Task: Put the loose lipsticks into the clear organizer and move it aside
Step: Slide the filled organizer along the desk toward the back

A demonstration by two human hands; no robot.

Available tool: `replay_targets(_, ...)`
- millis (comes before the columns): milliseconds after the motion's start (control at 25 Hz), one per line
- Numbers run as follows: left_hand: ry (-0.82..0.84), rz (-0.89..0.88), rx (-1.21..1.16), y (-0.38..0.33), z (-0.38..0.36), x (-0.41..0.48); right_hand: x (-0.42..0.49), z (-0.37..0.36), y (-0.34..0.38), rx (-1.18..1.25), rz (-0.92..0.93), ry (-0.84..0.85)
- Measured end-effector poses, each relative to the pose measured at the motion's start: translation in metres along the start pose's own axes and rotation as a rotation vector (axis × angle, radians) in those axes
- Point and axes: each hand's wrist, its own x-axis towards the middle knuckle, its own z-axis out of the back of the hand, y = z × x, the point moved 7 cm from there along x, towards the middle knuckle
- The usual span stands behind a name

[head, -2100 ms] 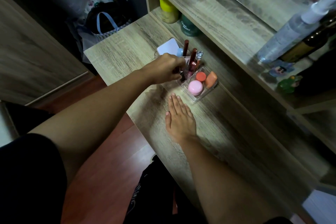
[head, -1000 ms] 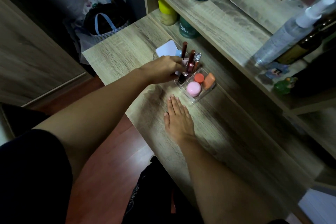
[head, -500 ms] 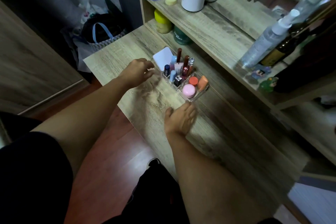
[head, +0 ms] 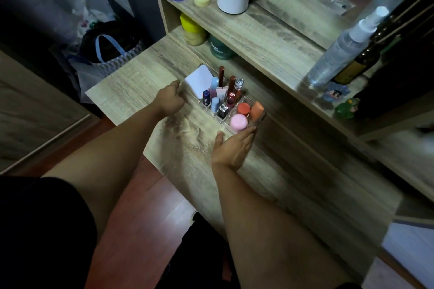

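With no lipsticks loose on the desk (head: 192, 138), both empty hands flanked the clear organizer (head: 259, 117), left hand (head: 171, 100) loosely curled, right hand (head: 231, 146) flat-open against its near end, apparently positioned to shift it.

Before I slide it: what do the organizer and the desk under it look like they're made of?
Organizer: looks like clear hard plastic, maybe acrylic; the desk grain and the tubes show through its glossy walls. Desk: looks like wood-grain laminate board, matte, with a printed-looking grey-brown grain; solid wood can't be ruled out.
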Motion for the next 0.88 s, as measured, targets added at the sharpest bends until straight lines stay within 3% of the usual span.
replay_targets(240,0.001,-0.038,-0.098,-0.009,0.003,0.005,0.01,0.003,0.0,0.146,-0.066,-0.044)
replay_targets(560,0.008,-0.058,-0.078,-0.012,0.001,0.002,0.006,0.02,-0.002,0.112,-0.044,-0.044)
replay_targets(880,0.002,-0.055,-0.081,-0.016,-0.014,-0.015,0.005,0.04,-0.023,0.136,0.053,0.093)
